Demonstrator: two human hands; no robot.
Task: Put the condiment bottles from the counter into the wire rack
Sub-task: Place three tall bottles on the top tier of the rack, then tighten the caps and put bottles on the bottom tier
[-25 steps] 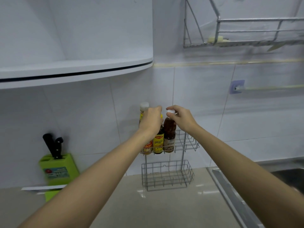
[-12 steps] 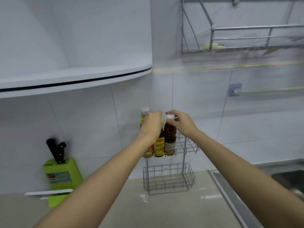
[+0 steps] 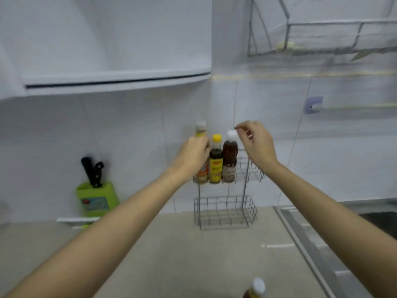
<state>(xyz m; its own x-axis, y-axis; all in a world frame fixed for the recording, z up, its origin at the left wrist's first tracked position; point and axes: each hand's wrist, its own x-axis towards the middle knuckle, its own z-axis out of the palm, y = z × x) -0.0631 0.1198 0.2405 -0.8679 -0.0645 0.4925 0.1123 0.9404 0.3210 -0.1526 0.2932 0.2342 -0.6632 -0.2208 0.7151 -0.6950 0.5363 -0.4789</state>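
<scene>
A two-tier wire rack (image 3: 253, 175) stands on the counter against the tiled wall. Its upper tier holds three bottles side by side: a tall white-capped one (image 3: 200, 129), a dark yellow-capped one (image 3: 215, 162) and a red-brown white-capped one (image 3: 229, 155). My left hand (image 3: 193, 155) covers the tall bottle's middle with fingers curled; whether it grips is unclear. My right hand (image 3: 255, 143) hovers just right of the red-brown bottle's cap, fingers apart, holding nothing. Another white-capped bottle (image 3: 255, 289) stands on the counter at the bottom edge. The rack's lower basket (image 3: 225, 214) is empty.
A green knife block (image 3: 96, 198) with black handles stands at the left by the wall. A steel sink (image 3: 376, 218) borders the counter on the right. A curved white shelf (image 3: 116, 80) and a wall-mounted dish rack (image 3: 322, 48) hang overhead.
My right hand has lifted off the red-brown bottle's cap. My left hand has slid down and left, uncovering the yellow-capped bottle. The view has pulled back, showing a bottle at the bottom edge.
</scene>
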